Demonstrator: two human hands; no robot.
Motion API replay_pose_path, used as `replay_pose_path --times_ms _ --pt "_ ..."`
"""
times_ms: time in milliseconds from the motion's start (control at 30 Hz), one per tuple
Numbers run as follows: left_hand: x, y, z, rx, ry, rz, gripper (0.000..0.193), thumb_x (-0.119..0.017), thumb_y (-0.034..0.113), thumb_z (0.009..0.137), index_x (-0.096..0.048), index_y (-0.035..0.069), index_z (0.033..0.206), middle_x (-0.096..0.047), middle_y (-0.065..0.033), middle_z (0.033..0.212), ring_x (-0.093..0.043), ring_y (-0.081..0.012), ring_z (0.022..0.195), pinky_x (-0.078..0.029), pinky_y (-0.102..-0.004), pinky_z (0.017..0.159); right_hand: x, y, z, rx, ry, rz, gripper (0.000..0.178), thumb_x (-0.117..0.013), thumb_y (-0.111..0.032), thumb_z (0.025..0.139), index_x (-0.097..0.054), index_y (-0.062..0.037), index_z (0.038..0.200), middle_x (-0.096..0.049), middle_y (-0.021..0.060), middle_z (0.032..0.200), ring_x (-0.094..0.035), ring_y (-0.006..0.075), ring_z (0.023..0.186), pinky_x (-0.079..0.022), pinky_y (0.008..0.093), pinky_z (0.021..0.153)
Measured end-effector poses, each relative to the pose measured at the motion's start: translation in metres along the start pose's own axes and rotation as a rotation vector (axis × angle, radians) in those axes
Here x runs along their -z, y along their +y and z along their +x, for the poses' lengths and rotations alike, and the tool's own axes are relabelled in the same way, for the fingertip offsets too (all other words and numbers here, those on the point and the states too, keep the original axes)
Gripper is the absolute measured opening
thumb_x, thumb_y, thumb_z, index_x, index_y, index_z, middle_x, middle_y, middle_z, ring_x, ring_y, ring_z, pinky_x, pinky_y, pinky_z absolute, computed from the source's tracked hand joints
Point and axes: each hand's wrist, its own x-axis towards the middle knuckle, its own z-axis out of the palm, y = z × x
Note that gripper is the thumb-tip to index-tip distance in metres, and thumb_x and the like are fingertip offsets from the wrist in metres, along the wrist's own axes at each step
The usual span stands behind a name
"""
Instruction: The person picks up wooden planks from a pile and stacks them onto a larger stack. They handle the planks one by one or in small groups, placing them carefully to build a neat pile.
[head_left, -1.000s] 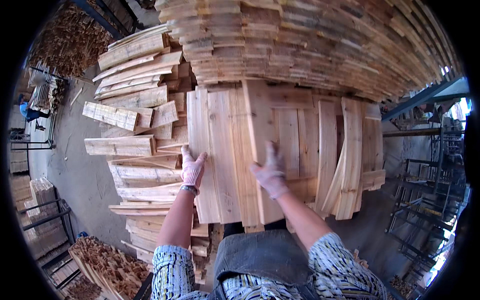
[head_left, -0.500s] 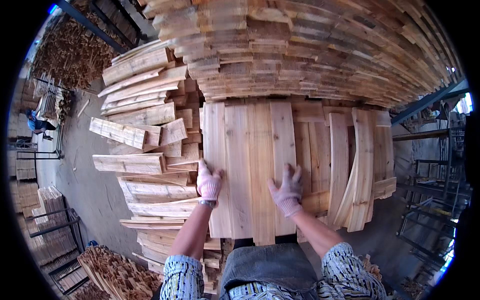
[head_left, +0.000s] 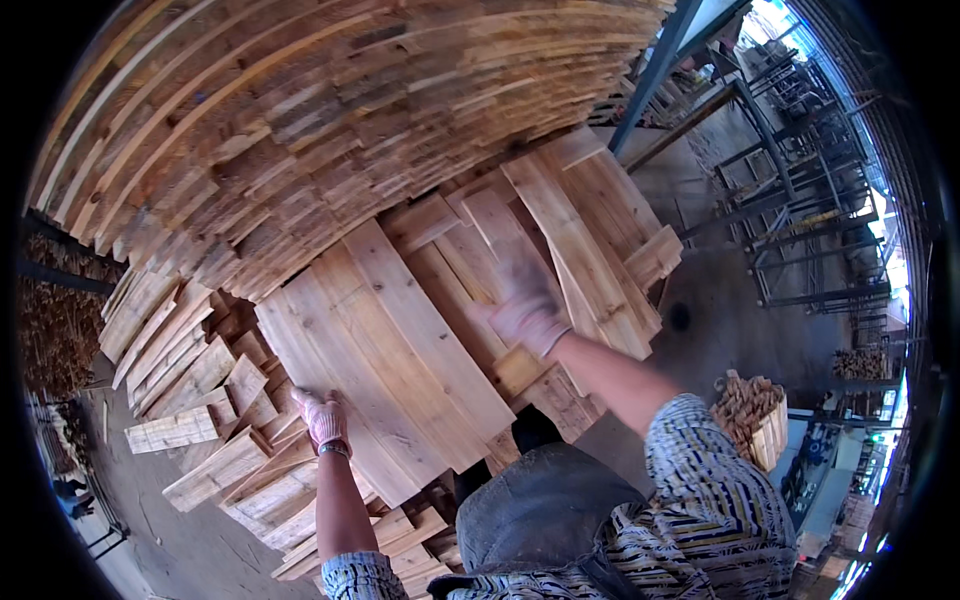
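Several planed wooden boards [head_left: 385, 350] lie side by side in a slanted row in front of me. My left hand [head_left: 323, 420], in a pale pink knit glove, rests against the row's left edge with its thumb and fingers apart. My right hand [head_left: 530, 308], gloved too and blurred by motion, is off the row with its thumb spread from the fingers. It hovers over the lower boards, close to a loose narrow board [head_left: 495, 220]. A longer loose board [head_left: 570, 240] leans just right of that one.
A tall stack of boards [head_left: 330, 130] rises along the far side. Uneven board ends [head_left: 190, 430] jut out at the left. Metal racks [head_left: 820, 250] stand at the right, with a bundle of wood pieces [head_left: 750, 420] nearer. Blue-grey beams [head_left: 650, 80] slant at the far right.
The view has turned to the right, so the boards appear tilted. My right hand has lifted off the row and moved right toward the loose boards. My left hand stays at the left edge.
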Motion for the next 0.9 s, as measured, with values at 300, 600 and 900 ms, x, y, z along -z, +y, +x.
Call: replay_pose_path --times_ms 300,600,900 --pt "0.021 0.063 -0.039 0.039 0.095 0.606 0.100 -0.075 0.040 0.085 -0.016 0.006 0.158 -0.019 -0.0241 0.162 -0.016 -0.0394 0.150 -0.019 -0.0462 0.123 0.048 0.134 0.011 -0.445 -0.142 -0.129 0.112 -0.078 -0.046 0.075 -0.011 -0.0203 0.160 -0.026 0.0276 0.156 -0.032 0.0421 0.143 -0.030 0.0517 0.115" --pt "-0.168 0.207 -0.192 -0.312 -0.584 -0.253 0.101 -0.082 0.027 0.082 -0.019 -0.006 0.154 -0.037 -0.0294 0.152 -0.036 -0.0319 0.144 -0.031 -0.0383 0.117 0.095 0.261 0.060 -0.339 -0.084 -0.242 0.098 -0.073 -0.045 0.082 -0.017 -0.0247 0.160 -0.025 0.0229 0.158 -0.033 0.0396 0.143 -0.034 0.0489 0.114" --pt "-0.241 0.284 -0.242 -0.054 -0.221 0.368 0.120 -0.083 0.042 0.067 -0.014 -0.003 0.153 -0.033 -0.0260 0.152 -0.037 -0.0421 0.137 -0.033 -0.0453 0.113 0.047 0.218 0.031 -0.042 0.060 0.015 0.107 -0.069 -0.061 0.080 -0.015 -0.0138 0.159 -0.012 0.0314 0.160 -0.016 0.0489 0.148 -0.020 0.0588 0.117"
